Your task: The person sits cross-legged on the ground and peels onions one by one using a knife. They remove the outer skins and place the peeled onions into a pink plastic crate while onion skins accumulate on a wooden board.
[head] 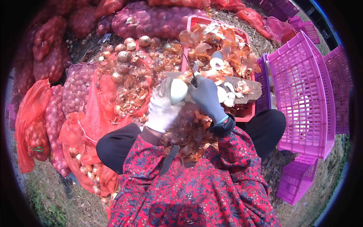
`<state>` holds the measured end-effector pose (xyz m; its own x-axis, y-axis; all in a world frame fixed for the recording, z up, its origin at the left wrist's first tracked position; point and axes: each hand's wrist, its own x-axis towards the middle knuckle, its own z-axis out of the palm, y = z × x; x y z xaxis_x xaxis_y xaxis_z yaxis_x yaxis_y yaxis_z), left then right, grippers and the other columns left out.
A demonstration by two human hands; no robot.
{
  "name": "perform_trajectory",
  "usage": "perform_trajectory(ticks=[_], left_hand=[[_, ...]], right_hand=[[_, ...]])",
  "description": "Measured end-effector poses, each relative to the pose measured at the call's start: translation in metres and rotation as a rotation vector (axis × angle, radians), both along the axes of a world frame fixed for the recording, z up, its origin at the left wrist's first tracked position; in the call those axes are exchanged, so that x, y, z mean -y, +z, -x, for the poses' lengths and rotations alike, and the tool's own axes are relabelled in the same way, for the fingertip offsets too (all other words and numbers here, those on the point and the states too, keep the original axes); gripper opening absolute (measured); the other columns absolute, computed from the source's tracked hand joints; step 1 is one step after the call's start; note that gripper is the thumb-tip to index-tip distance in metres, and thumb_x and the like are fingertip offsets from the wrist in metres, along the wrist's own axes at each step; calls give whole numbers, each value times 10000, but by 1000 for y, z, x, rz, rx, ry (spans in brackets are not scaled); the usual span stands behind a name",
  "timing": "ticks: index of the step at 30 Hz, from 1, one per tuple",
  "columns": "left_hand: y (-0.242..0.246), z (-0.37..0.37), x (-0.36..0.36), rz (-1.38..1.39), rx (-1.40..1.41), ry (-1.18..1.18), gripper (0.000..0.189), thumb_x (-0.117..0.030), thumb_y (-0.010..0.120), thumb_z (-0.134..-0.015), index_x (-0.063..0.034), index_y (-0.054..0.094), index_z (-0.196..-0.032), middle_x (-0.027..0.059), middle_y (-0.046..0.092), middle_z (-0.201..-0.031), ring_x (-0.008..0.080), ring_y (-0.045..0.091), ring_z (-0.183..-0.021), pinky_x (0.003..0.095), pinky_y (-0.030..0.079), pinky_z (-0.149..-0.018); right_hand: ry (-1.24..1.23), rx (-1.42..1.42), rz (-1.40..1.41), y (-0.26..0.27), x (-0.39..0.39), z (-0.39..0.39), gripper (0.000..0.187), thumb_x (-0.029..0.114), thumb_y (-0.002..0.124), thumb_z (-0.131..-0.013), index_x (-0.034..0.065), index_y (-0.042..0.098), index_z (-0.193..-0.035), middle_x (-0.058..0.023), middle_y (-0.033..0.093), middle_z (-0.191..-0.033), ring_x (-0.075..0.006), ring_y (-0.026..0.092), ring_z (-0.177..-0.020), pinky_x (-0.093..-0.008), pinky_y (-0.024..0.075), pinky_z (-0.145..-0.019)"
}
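Observation:
My left hand (163,100), in a white knit glove with grey-coated fingers, holds a peeled white onion (178,91). Close beside it my right hand (206,95), in a grey glove, grips a knife (189,64) whose dark narrow blade points up and away from me. Both hands are above a worn wooden board (249,90) that lies across a red plastic crate (185,58). Onion skins (202,49) heap up in the crate. Cut onion pieces (229,99) lie on the board right of my right hand.
Unpeeled onions (123,56) and loose skins spread left of the crate, by an opened red mesh sack (97,96). Full onion sacks (158,20) line the back and left. Pink plastic crates (300,93) stand at the right, near a purple crate (261,85) with peeled onions.

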<state>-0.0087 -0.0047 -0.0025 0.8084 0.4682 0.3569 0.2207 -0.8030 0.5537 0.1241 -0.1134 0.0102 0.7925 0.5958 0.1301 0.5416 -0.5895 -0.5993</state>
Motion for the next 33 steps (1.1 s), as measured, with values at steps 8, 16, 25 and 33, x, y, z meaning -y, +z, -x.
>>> perform_trajectory(ticks=[8, 16, 25, 33], left_hand=[[-3, 5, 1, -62, 72, -76, 888, -83, 805, -605, -83, 428, -1409, 169, 548, -1313, 352, 534, -1203, 432, 465, -1008], [-12, -2, 4, -69, 230, -216, 834, -149, 784, -664, -45, 433, -1412, 187, 520, -1334, 379, 513, -1211, 461, 448, -1010], [-13, -8, 22, -249, 6, -53, 971, -150, 838, -584, -50, 380, -1434, 141, 510, -1375, 347, 502, -1240, 478, 401, -1037], [-23, 1, 5, -97, 238, -114, 964, -127, 872, -529, -45, 423, -1379, 157, 567, -1294, 367, 564, -1161, 433, 467, -997]], right_hand=[[-81, -897, -465, 6, 20, -5, 319, 277, 676, -889, -36, 650, -835, -46, 610, -610, -113, 595, -523, -270, 475, -496], [-106, -446, -376, 23, 9, 9, 315, 287, 674, -872, -26, 686, -904, -145, 660, -652, -209, 660, -568, -343, 506, -534], [-130, -34, -134, 14, 10, 10, 294, 252, 638, -869, -41, 659, -861, -223, 653, -722, -382, 661, -683, -427, 506, -635], [-225, 9, 97, -37, 7, -40, 407, 362, 574, -870, -32, 676, -848, -251, 667, -791, -427, 662, -811, -492, 516, -755]])
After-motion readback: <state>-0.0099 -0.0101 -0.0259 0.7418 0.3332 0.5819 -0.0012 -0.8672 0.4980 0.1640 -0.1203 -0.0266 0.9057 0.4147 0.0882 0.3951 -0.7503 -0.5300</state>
